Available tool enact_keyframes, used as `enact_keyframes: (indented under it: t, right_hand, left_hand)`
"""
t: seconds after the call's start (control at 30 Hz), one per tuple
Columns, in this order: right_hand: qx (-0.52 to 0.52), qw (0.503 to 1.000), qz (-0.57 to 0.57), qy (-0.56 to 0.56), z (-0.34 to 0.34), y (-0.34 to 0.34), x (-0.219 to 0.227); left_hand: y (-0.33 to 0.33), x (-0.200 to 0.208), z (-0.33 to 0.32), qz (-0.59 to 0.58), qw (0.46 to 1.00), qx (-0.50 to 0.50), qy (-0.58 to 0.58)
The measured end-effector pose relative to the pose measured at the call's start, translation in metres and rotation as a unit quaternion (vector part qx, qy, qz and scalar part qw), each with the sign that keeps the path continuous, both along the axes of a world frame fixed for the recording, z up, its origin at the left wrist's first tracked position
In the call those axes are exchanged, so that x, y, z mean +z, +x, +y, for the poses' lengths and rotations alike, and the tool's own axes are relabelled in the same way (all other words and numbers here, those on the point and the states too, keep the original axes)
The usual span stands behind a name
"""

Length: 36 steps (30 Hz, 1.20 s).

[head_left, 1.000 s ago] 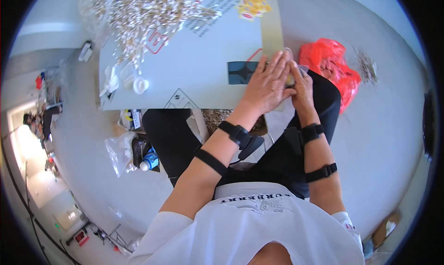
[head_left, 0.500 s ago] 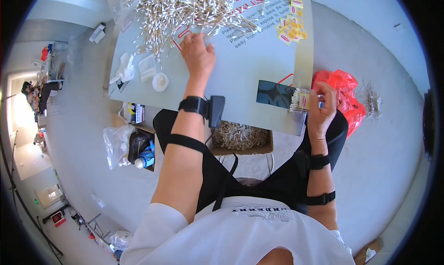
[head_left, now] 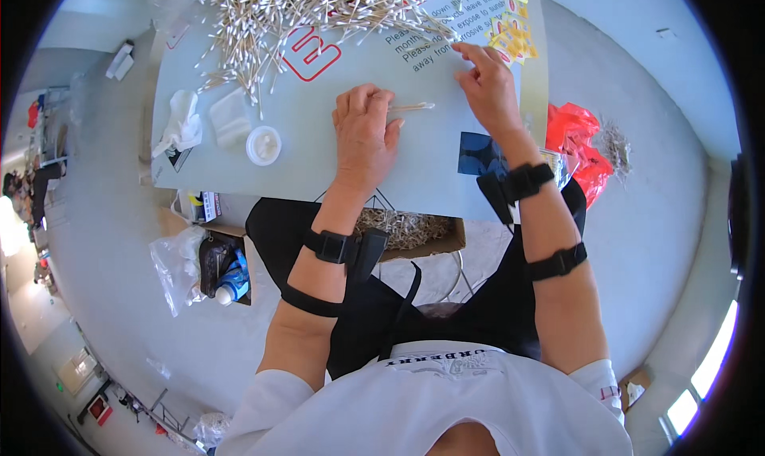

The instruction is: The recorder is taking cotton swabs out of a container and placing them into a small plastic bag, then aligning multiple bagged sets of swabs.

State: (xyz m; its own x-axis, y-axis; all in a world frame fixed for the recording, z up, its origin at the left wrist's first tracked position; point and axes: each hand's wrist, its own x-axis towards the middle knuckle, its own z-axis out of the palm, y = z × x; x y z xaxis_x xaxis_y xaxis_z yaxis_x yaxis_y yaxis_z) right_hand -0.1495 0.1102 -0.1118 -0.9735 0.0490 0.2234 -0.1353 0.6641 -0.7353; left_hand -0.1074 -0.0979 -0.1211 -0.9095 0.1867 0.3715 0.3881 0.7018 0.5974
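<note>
Overhead, a pale surface (head_left: 319,153) is seen, its far end covered by a heap of cotton swabs (head_left: 303,10). A cardboard box (head_left: 414,233) beneath its near edge is filled with more swabs. A small round white dish (head_left: 264,144) is set near the left edge; its contents cannot be told. A few swabs (head_left: 410,106) are pinched in the curled left hand (head_left: 364,133), while the heap's edge is touched by the right hand (head_left: 488,86) with fingertips pressed together.

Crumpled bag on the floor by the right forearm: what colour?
Bright red-orange; the crumpled bag shows clearly in the head view, just past the table edge, right of the right hand.
</note>
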Motion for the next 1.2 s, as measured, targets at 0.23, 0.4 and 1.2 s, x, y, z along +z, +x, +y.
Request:
enact_keyframes:
  t: [0.23,0.4,1.2]
  right_hand:
    - [0.004,0.988,0.001,0.153,-0.005,-0.021,-0.004]
    - [0.032,0.992,-0.019,0.12,-0.017,0.012,-0.002]
    - [0.052,0.994,-0.091,0.019,-0.018,0.044,0.004]
  left_hand:
    - [-0.003,0.006,-0.011,-0.052,0.996,-0.07,0.008]
    - [0.001,0.011,-0.008,-0.059,0.991,-0.122,0.0]
    - [0.007,0.018,-0.002,-0.011,0.991,-0.123,-0.041]
